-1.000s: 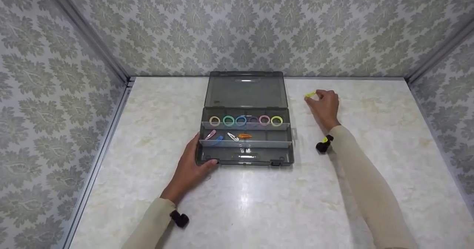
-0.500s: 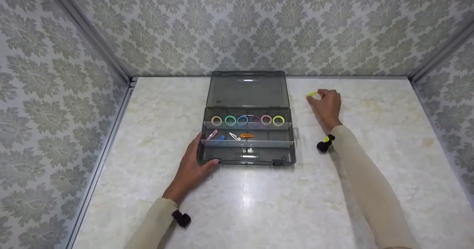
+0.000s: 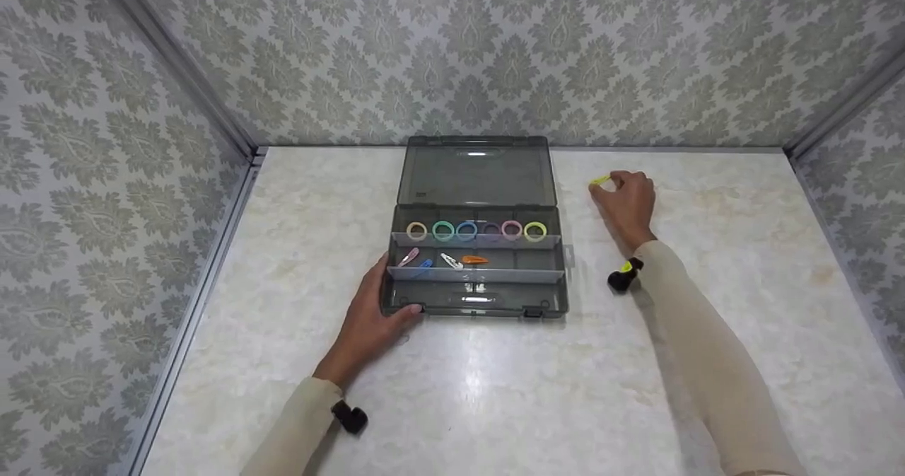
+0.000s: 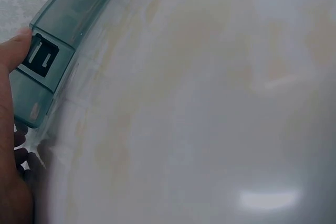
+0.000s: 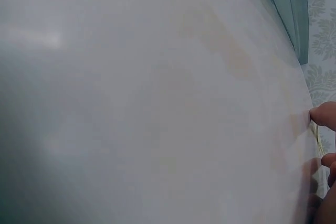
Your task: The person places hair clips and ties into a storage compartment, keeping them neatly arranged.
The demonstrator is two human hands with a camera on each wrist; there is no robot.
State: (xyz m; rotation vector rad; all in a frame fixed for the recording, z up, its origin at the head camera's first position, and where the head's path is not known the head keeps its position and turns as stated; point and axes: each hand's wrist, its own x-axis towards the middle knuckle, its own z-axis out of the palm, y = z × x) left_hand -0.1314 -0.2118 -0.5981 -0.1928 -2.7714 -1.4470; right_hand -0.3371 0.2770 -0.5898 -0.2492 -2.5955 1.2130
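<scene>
A dark translucent organizer box (image 3: pixel 475 308) stands on the table with its lid (image 3: pixel 478 172) folded back. My left hand (image 3: pixel 367 326) grips its front left corner, thumb beside the black latch (image 4: pixel 40 55) in the left wrist view. To the right of the lid, my right hand (image 3: pixel 629 204) pinches a yellow hair clip (image 3: pixel 599 180) between thumb and forefinger. The right wrist view shows only those fingertips at its edge. Pink (image 3: pixel 409 257), blue (image 3: pixel 423 268), white (image 3: pixel 451 261) and orange snap hair clips (image 3: pixel 475 259) lie in the middle row.
Several coloured hair ties stand along the back row, among them a teal tie (image 3: pixel 443 231) and a yellow tie (image 3: pixel 535 232). Two pale dividers (image 3: pixel 477 274) part the rows. Behind the marbled table (image 3: pixel 495 405) rises a patterned wall (image 3: pixel 466 51).
In the head view everything has shifted slightly to the right. Both hands keep their holds, the left on the box and the right on the yellow hair clip.
</scene>
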